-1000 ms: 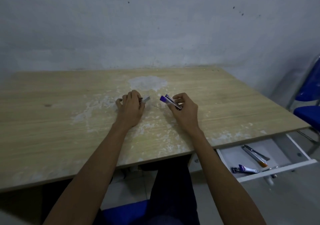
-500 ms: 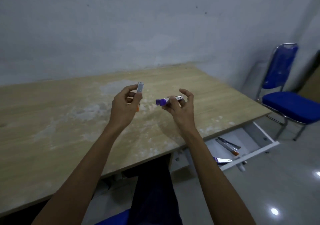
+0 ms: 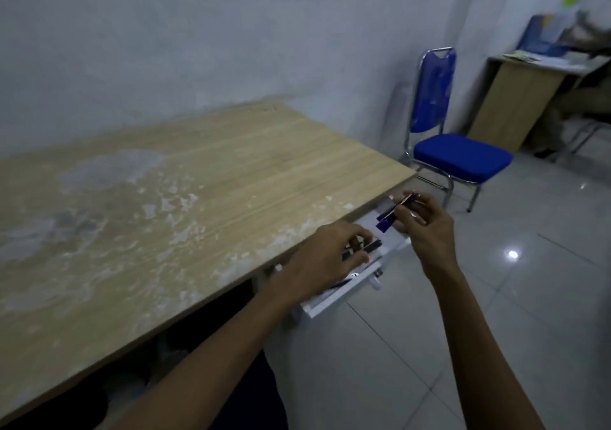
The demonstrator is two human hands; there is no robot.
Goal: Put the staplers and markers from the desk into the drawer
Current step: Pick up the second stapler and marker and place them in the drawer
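Over the open drawer (image 3: 344,297), my left hand (image 3: 325,254) gripped a small stapler (image 3: 362,249); my right hand (image 3: 426,228) pinched a purple stapler (image 3: 391,214).

Dim, bluish; motion blur; floor (image 3: 496,297) glare

Wooden desk (image 3: 231,171): whitish patches, possibly dust; white drawer (image 3: 334,304) open.

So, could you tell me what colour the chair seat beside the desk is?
Blue; the chair seat shows clearly in the head view.
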